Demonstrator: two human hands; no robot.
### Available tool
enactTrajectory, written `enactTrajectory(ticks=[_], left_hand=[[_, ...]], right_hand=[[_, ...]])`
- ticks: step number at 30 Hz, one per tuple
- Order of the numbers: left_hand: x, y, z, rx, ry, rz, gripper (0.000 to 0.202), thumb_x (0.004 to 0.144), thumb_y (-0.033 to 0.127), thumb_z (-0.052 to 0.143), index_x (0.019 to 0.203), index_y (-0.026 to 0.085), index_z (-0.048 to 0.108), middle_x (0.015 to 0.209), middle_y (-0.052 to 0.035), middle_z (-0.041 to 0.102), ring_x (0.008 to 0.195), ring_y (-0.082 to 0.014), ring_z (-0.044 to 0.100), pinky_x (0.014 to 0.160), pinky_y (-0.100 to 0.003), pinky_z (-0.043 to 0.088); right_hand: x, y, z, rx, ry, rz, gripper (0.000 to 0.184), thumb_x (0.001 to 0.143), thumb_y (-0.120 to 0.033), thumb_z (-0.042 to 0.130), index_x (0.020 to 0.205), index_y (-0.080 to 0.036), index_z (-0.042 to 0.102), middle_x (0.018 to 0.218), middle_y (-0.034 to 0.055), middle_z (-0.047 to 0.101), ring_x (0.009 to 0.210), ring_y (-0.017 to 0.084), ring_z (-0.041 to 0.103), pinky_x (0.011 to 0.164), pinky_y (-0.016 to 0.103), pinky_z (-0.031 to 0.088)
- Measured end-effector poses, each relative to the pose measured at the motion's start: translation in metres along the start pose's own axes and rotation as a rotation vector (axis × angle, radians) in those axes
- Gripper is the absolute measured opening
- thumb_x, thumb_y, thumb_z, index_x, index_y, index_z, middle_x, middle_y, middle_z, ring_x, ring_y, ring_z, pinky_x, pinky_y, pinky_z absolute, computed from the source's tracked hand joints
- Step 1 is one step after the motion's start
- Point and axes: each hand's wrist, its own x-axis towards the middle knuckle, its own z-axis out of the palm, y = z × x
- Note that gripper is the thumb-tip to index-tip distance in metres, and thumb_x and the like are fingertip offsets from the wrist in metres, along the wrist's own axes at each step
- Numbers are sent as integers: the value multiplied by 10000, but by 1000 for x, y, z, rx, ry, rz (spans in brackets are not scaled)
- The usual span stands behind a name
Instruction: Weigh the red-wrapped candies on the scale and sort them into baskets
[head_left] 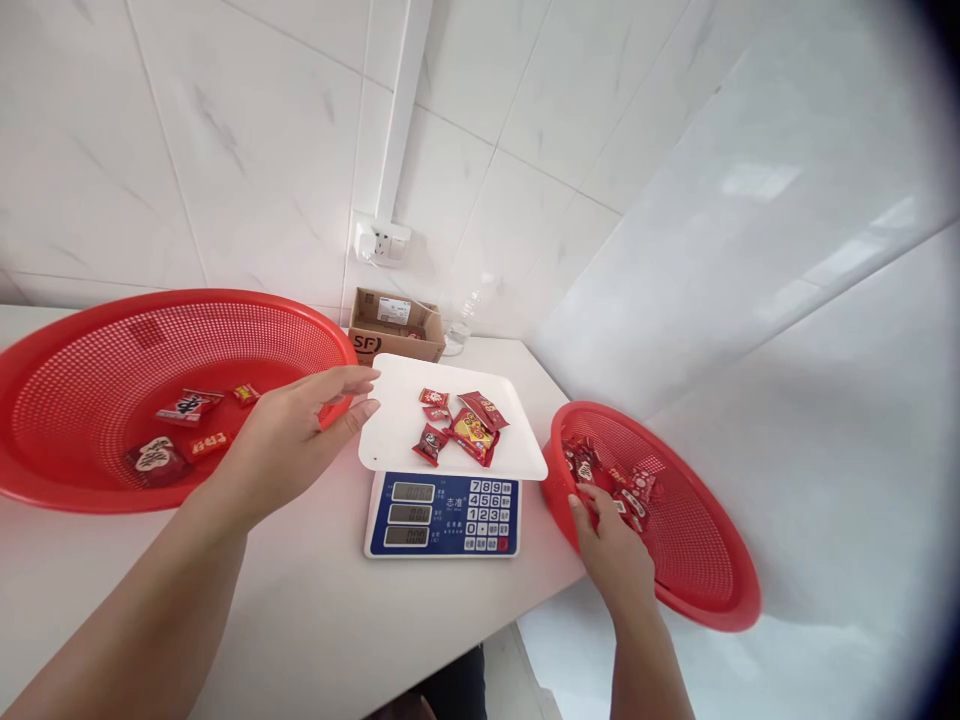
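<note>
My left hand (289,435) is at the left edge of the white scale tray (397,440), thumb and fingers apart, holding nothing. Fingertips meet or nearly meet the tray's edge. On the tray lie several small wrapped snacks, among them a red and yellow packet (474,434) and a dark red packet (430,445). The digital scale (444,515) shows its keypad and displays below the tray. My right hand (615,550) closes on the near rim of the smaller red basket (697,545), which leans at the table's right edge with several snack packets (637,490) inside.
A large red mesh basket (202,305) stands on the left with several snack packets in it. Behind the scale are an open cardboard box (397,345) and a clear plastic bottle (459,325) by the tiled wall. The white table (315,620) ends at the right.
</note>
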Motion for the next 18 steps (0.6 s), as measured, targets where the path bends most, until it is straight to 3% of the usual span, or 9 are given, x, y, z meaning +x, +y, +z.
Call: enactTrajectory(ticks=[6,18], left_hand=[[1,-3,3,18,-14,-7,343,900,478,490,1162,309,632,1156,-2,734,1062,-215,672,853,-345,560],[4,-3,9,56,-43,-13,391,875,513,447,1156,308,626,1133,-8,742,1060,-235,672,874,-378,548]], right_hand=[[-3,-6,8,-88,29,55,519,953,-474,243,1318,-256,539,1050,105,726,917,297,671,684,368,487],[-3,-1,21,-84,111,32,472,965,-463,290,1287,-258,568,1082,94,719,945,282,672,687,337,486]])
